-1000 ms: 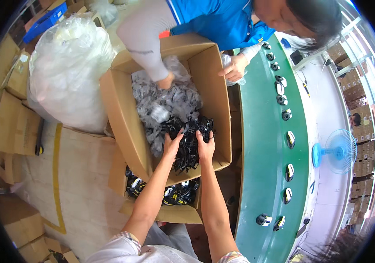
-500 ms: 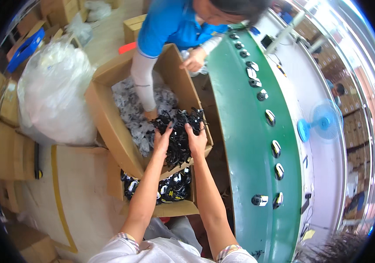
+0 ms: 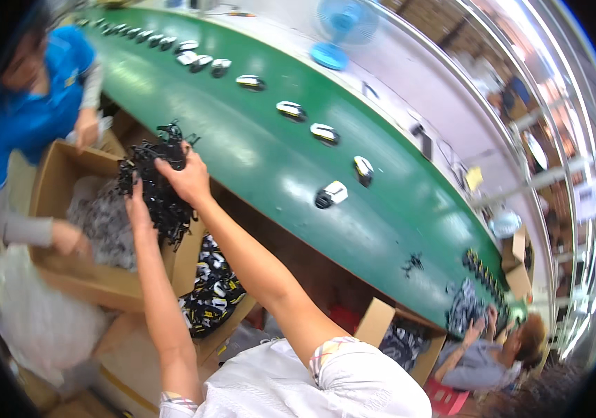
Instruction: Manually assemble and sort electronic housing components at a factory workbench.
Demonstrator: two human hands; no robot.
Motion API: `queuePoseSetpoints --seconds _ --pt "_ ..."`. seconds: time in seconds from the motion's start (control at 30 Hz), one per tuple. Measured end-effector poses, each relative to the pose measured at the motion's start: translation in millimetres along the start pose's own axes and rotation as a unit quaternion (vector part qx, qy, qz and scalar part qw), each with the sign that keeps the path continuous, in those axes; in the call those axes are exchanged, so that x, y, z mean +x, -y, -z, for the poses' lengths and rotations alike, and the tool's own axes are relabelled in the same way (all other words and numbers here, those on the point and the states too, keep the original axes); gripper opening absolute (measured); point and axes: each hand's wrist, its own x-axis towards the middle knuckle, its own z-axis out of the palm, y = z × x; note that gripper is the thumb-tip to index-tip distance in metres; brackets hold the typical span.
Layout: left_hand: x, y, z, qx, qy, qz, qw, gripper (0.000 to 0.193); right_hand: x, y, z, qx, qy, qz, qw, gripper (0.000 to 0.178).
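Note:
A large clump of small black plastic parts (image 3: 162,195) is squeezed between my two hands. My left hand (image 3: 139,209) supports its left side, while my right hand (image 3: 188,180) grips the right side with curled fingers. The clump is above the right edge of a cardboard box (image 3: 78,161), which contains many translucent plastic pieces (image 3: 103,226). A lower open box holds black, white and yellow parts (image 3: 211,289), just right of my left forearm. The exact shape of the black parts is too tangled to make out.
A green conveyor belt (image 3: 242,139) carries a row of black-and-white items and a small black pile (image 3: 414,263). At left, a co-worker in blue (image 3: 33,125) reaches into the box. Another person (image 3: 486,355) sits at lower right. A blue fan (image 3: 343,28) stands beyond the belt.
My view has turned to the right. The black clump, held in both hands, has risen out of the box toward the belt. The co-worker's arm still reaches into the box.

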Motion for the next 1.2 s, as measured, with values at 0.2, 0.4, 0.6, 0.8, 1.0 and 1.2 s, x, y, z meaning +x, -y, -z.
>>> queuePoseSetpoints --seconds 0.2,0.4,0.6,0.8,1.0,1.2 --pt "-27.2 42.7 -109.4 0.003 0.129 0.058 0.990 0.053 6.6 -22.4 118.1 0.012 -0.159 -0.020 0.987 0.078" --pt "-92.6 117.7 -213.2 0.087 0.268 0.059 0.958 0.052 -21.2 -66.2 255.9 0.035 -0.285 -0.075 0.955 0.074" --pt "-208.6 184.2 -305.2 0.108 0.348 0.039 0.930 0.056 -77.2 -138.2 383.5 0.113 -0.398 -0.066 0.908 0.053" --pt "-290.5 262.9 -343.8 0.166 0.409 0.036 0.897 0.062 -141.0 -160.3 468.6 0.162 -0.464 -0.043 0.870 0.044" --pt "-359.6 299.7 -352.5 0.243 0.429 0.079 0.866 0.068 -200.6 -216.3 511.2 0.187 -0.499 -0.077 0.843 0.049" --pt "-390.5 315.1 -348.4 0.334 0.449 -0.037 0.828 0.076 -231.0 -250.6 518.0 0.179 -0.563 -0.164 0.790 0.067"
